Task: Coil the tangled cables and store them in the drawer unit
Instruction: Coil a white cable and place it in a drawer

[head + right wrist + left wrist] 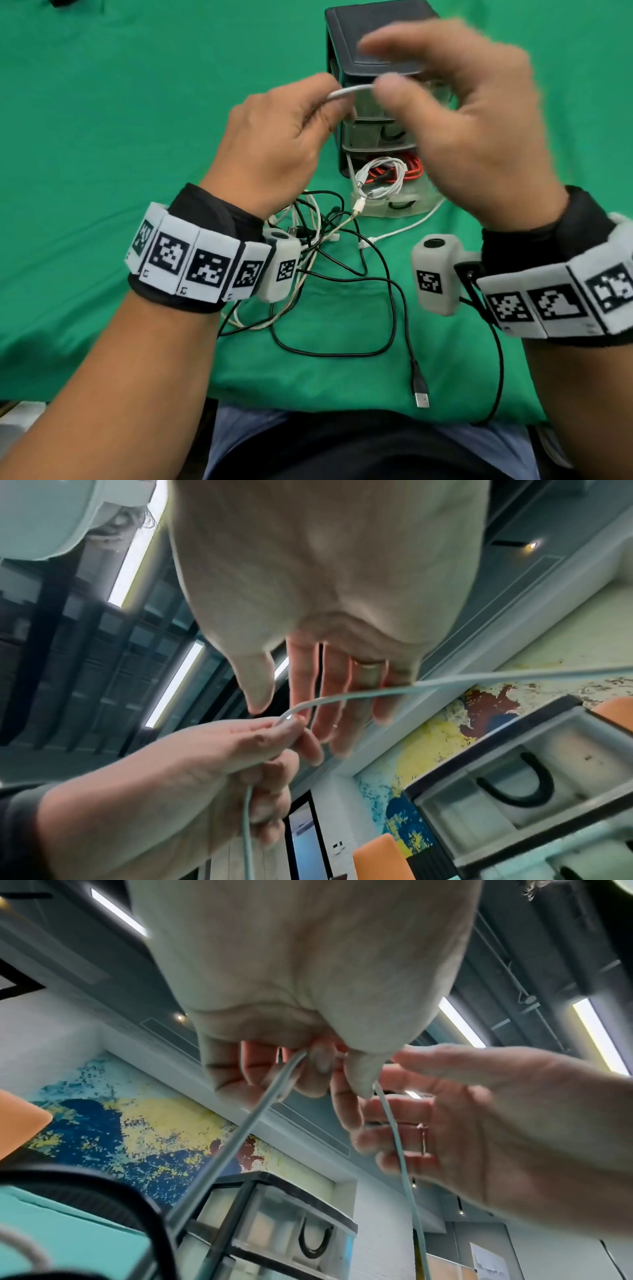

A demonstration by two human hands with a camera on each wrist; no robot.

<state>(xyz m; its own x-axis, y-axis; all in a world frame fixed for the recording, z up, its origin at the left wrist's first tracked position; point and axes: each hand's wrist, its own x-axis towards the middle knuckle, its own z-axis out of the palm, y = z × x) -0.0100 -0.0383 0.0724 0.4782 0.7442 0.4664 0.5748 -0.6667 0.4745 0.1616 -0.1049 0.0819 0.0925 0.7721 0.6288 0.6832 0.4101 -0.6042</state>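
Note:
My left hand (pixel 325 102) is raised in front of the drawer unit (pixel 370 51) and pinches a white cable (pixel 346 91) between thumb and curled fingers. That cable (pixel 342 697) runs from the pinch across the straight, spread fingers (pixel 363 696) of my right hand (pixel 394 68), which is blurred. Another stretch hangs down from my left hand (pixel 308 1069). The unit's bottom drawer (pixel 411 205) is pulled out and holds coiled white and red cables (pixel 383 178). A tangle of black and white cables (pixel 322 246) lies on the cloth below my wrists.
A green cloth (pixel 102 137) covers the table. A black cable with a USB plug (pixel 420 394) trails toward the near table edge at my lap. The two upper drawers (pixel 373 133) are pushed in. A thin black wire (pixel 500 359) hangs from my right wristband.

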